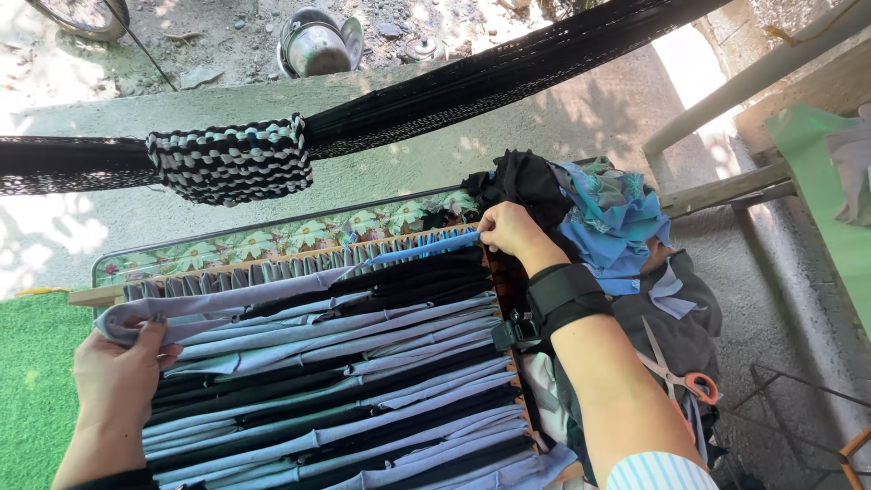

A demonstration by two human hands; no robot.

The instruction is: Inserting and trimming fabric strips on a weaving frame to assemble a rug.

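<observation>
A wooden weaving frame [91, 296] lies in front of me, filled with rows of pale blue and black cloth strips [345, 381]. My left hand [122, 372] grips the folded ends of grey-blue strips at the frame's left edge. At the frame's top right corner, my right hand [510, 230], with a black strap on its wrist, pinches the end of a bright blue strip [422, 248]. That strip runs leftward along the top row.
A heap of blue and black fabric scraps [599, 213] sits right of the frame, with orange-handled scissors [676, 374] lying below it. A woven black-and-white mat piece [231, 161] hangs on a black hammock above. Green turf [32, 381] is at left, wooden furniture at right.
</observation>
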